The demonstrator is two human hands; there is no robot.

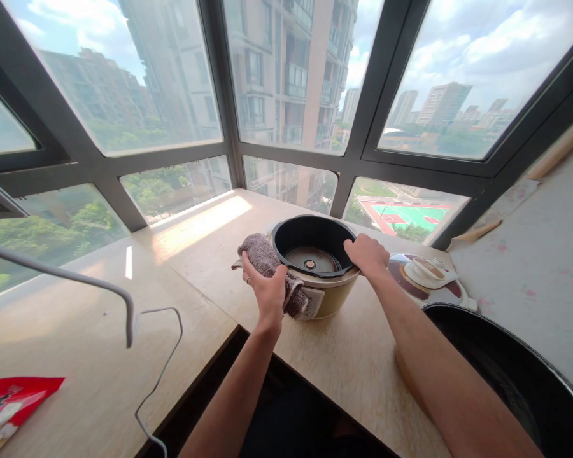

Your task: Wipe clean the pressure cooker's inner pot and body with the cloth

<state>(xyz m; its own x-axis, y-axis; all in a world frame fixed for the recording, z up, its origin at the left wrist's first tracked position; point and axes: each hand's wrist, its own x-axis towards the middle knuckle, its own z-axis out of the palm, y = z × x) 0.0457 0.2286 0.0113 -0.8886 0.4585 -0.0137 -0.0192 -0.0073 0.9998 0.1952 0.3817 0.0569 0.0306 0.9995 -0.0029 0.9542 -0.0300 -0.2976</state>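
Cooker [337, 299] between both hands, left fingers [248, 270] curled on towel [260, 253], right gripping rim.

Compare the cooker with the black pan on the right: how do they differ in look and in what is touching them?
The cooker is gold outside with a pale rim; the pan has a black rim. The cooker has a panel on its side; no panel shows on the pan. The right hand grips the cooker's rim, while neither hand holds the pan. Both are round, open-topped and dark inside.
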